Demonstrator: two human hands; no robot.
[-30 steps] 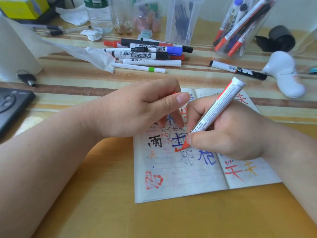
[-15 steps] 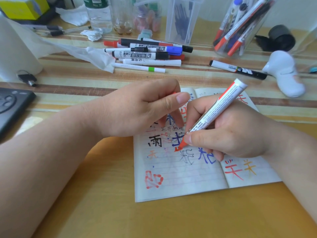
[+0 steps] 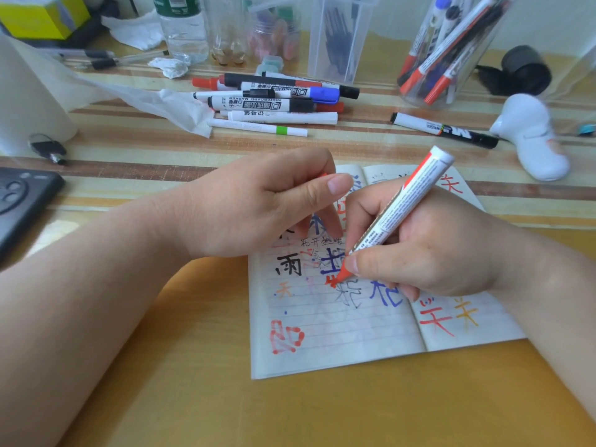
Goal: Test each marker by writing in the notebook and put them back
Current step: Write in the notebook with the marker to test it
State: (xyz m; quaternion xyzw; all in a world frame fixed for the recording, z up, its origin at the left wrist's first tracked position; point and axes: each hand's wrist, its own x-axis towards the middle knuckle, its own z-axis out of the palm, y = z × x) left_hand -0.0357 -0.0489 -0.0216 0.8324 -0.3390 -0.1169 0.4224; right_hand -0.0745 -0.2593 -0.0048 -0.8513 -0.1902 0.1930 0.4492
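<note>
An open lined notebook point(image 3: 338, 333) lies on the desk, its pages covered with red, blue, black and orange characters. My right hand point(image 3: 445, 253) grips a red-tipped white marker point(image 3: 406, 201) with its tip touching the left page beside a blue character. My left hand point(image 3: 258, 204) rests on the top of the left page with curled fingers; a small red piece, apparently the cap point(image 3: 323, 174), shows between them. A pile of loose markers point(image 3: 277, 104) lies behind. A clear jar point(image 3: 419, 95) at the back right holds several more markers.
A black-and-white marker point(image 3: 445, 130) and a white plastic object point(image 3: 529, 137) lie right of the notebook. A paper roll point(image 3: 25, 101), keys point(image 3: 48, 148) and a black device point(image 3: 19, 201) are on the left. A bottle point(image 3: 183, 30) and a clear container point(image 3: 338, 37) stand at the back.
The marker tip has slid a little left and down on the page, leaving a fresh red mark. My left hand has stayed in place.
</note>
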